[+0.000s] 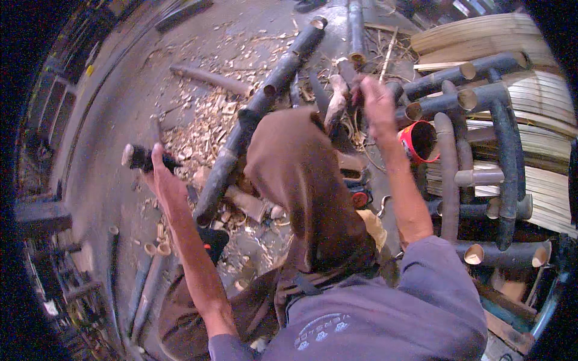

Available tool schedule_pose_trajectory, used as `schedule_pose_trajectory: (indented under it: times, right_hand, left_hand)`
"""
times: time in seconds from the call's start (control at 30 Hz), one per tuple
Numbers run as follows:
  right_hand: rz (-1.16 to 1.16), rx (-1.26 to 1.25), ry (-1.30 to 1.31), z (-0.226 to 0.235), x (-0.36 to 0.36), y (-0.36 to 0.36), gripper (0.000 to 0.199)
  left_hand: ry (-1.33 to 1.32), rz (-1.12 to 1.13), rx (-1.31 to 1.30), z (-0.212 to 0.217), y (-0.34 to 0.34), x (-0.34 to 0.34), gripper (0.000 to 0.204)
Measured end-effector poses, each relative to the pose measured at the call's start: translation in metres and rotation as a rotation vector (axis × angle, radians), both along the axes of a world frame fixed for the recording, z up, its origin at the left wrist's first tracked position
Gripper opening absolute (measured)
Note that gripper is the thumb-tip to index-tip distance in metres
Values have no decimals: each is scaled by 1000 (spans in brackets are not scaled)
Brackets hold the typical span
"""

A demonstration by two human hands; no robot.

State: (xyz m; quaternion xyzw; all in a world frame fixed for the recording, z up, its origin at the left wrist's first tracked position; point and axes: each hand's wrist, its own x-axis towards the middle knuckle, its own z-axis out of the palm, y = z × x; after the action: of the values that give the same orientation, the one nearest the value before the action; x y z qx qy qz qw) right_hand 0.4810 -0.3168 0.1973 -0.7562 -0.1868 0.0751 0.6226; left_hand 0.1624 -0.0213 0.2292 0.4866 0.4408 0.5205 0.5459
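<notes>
head: fisheye, head-worn | faces downward | near left hand (160,175), right hand (378,107)

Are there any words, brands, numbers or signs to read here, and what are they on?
Purple-grey shirt: pale lettering with small emblems; I don't copy out printing.
Red container: pale marks, too small and blurred to read.
I make out no other text.
</notes>
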Motion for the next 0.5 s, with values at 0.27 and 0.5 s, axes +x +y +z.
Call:
schedule_pose_trajectory:
  times: [0.27,0.5]
  right_hand:
    - [-104,-797,-143,-204,-35,57,81]
    - [-205,-918,-160,-231,-4,43,72]
  left_hand:
    - [216,-28,-41,-27,9,-4,19]
    - [211,-45,25,-56,27,-13,27]
